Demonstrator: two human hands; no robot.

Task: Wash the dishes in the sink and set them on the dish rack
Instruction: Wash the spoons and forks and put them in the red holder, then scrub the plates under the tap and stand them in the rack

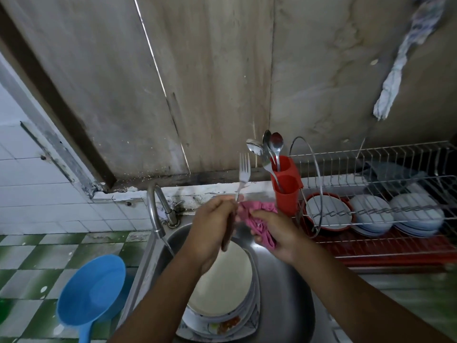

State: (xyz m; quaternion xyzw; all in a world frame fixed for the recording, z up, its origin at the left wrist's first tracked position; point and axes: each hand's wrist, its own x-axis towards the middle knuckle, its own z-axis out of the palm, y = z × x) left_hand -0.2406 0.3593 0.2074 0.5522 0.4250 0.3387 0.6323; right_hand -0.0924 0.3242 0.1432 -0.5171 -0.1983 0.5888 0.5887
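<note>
One fork (243,175), one pink cloth (258,212), one blue scoop (91,295)

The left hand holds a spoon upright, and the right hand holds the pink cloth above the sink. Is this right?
Not quite. The left hand holds a fork, tines up, not a spoon; the head view shows it. The right hand does hold the pink cloth above the sink.

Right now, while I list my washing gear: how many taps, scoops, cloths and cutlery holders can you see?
Tap: 1
Blue scoop: 1
Cloths: 2 (pink cloth, hanging cloth)
Red cutlery holder: 1
Total: 5
</note>
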